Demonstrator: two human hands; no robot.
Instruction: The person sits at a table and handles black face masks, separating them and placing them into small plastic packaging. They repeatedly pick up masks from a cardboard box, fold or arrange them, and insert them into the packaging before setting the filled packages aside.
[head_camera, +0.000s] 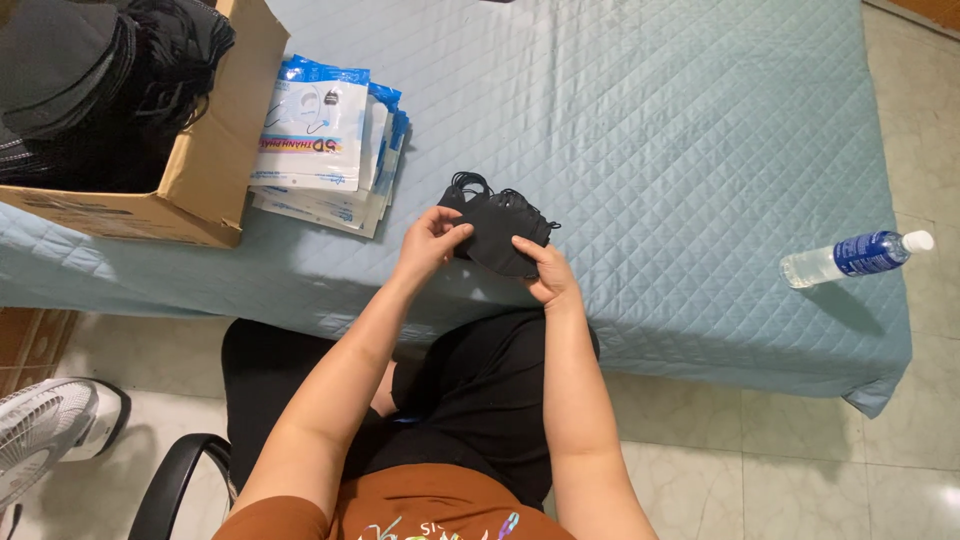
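Both forearms reach up to the bed's (700, 150) near edge. The left hand (430, 245) and right hand (550, 275) each have their fingers pinched shut on a stack of black masks (500, 230).

The black face masks (500, 232) are soft matt cloth with thin elastic loops. The bed (680, 140) wears a pale blue quilted cloth cover, stitched in diamonds, with a faint sheen. The box (215, 140) is rough brown cardboard. The packets (320, 135) are glossy plastic film. The water bottle (855, 257) is clear shiny plastic. The floor (800, 470) is smooth, glossy tile.
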